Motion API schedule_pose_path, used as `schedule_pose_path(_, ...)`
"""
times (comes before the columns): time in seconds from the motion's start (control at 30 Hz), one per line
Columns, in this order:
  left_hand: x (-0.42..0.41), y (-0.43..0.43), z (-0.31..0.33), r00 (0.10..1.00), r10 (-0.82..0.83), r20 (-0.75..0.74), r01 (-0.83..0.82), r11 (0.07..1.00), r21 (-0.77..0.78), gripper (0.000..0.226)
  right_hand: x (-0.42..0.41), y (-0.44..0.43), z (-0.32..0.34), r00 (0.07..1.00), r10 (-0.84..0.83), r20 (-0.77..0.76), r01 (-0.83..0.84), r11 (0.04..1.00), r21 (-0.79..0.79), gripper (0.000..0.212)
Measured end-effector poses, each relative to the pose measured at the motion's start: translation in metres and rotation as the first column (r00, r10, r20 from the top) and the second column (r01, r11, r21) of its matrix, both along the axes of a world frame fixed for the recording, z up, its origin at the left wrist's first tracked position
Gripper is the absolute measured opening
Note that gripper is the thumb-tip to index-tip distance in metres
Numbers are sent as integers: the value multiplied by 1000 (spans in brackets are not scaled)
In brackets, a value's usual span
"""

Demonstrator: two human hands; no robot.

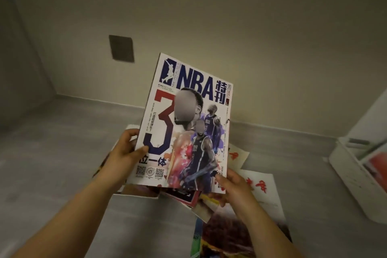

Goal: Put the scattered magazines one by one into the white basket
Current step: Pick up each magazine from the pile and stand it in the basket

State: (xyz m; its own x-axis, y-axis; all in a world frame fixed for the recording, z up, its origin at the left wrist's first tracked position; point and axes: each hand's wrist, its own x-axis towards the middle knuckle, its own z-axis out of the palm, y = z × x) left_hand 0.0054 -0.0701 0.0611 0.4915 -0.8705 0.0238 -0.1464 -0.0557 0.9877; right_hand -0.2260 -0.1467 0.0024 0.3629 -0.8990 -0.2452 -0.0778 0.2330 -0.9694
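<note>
The NBA magazine [184, 123] is held up off the grey floor [62, 153], cover facing the camera, with the other scattered magazines [261, 190] in a loose heap right under it. The white basket [347, 178] sits well off to its right. The left hand [123, 151] pinches its left edge, thumb on the cover, and the right hand [232, 184] grips its bottom right corner.

NBA magazine [167, 111] tilted upright above scattered magazines [258, 187], white basket [351, 176] at right.

Magazine [184, 123]: "NBA"; "3"; "2024"
</note>
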Motion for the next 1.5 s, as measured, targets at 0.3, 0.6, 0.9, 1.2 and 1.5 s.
schedule_pose_path(0.3, -112, -87, 35, 914, -402, 50, 401, 915, 39, 61, -127, -17, 22, 933, -354, 61, 359, 924, -128, 24)
schedule_pose_path(0.6, -267, -186, 61, 897, -373, 236, 379, 925, 20, 36, -258, -38, 31, 809, -588, -2, 548, 754, -362, 37)
schedule_pose_path(0.9, -407, -246, 56, 847, -417, 329, 451, 892, -31, 42, -342, -70, 24, 641, -759, -115, 613, 597, -517, 29)
schedule_pose_path(1.2, -469, -294, 47, 840, -520, 156, 533, 845, -50, 42, -398, -98, 12, 446, -868, -218, 621, 475, -623, 18)
schedule_pose_path(1.5, -507, -324, 27, 837, -539, 89, 544, 838, -45, 34, -392, -118, -4, 357, -895, -265, 553, 432, -713, 27)
